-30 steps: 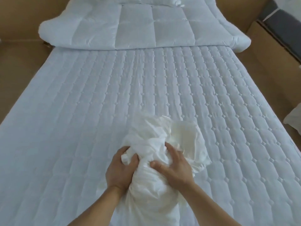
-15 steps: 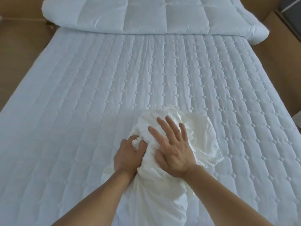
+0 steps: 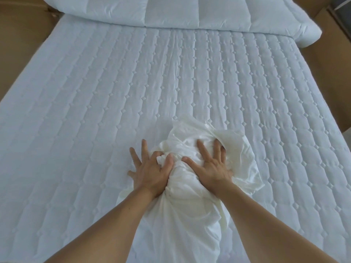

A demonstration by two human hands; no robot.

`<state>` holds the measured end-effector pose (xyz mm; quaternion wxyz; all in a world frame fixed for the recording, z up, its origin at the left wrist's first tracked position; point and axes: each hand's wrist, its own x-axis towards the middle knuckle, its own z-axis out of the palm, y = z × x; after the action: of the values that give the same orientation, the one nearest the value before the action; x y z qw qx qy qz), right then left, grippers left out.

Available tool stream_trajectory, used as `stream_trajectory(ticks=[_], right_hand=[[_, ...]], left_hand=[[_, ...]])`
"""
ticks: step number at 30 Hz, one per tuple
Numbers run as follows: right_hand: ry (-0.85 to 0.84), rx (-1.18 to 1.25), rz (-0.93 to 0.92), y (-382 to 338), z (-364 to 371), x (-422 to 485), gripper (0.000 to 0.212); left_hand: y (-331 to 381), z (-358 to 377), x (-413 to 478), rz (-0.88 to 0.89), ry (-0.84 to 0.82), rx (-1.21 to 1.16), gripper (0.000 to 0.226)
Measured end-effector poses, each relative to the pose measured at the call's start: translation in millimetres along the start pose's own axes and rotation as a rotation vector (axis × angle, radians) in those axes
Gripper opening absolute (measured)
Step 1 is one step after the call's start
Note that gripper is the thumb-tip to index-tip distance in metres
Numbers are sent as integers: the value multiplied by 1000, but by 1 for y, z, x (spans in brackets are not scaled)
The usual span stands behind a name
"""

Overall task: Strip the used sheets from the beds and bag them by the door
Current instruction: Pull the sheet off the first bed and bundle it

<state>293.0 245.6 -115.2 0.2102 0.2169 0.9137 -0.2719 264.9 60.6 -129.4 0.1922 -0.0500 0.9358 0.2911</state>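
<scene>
- A plain tan surface (image 3: 17, 54) runs along the left edge of the bed; whether it is floor or frame cannot be told.
- The white quilted mattress pad (image 3: 95, 111) covers the bed from near to far, bare of any sheet, with small diamond stitches in rows.
- The left hand (image 3: 150, 171) lies near the middle of the bed. Its three outer fingers are splayed flat on the pad, while thumb and forefinger pinch a small tuft of cloth.
- The crumpled white fabric sheet (image 3: 190, 215) sits bunched between the two hands, on the near half of the pad. It trails toward the near edge between the forearms and out of view.
- The right hand (image 3: 212, 168) is released, its straight, spread fingers pressing flat on top of the bundle.
- A folded white padded duvet (image 3: 266, 18) lies across the far end of the bed, its right corner hanging past the pad's edge.
</scene>
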Motion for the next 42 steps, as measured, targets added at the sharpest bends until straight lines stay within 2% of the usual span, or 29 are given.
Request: stream_trajectory(ticks=[3,11,20,23,27,31,42], right_hand=[[-40,29,69,0,1,6,115],[25,39,94,9,6,1,108],[116,242,-27,22,8,-31,88],[120,217,-24,23,9,-37,93],[52,16,36,15,7,-25,108],[-82,121,81,18,0,-13,126],[-27,160,65,16,-1,-36,114]], left_hand=[[-2,-2,5,-90,-68,-70,76],[-3,-2,6,-88,-171,-68,52],[-8,0,-30,-8,50,-115,45],[-14,-2,-32,19,33,-170,50],[-18,-7,-27,61,-46,-198,62],[-17,-6,-27,79,-28,-183,62],[-22,-2,-36,62,73,-148,57]])
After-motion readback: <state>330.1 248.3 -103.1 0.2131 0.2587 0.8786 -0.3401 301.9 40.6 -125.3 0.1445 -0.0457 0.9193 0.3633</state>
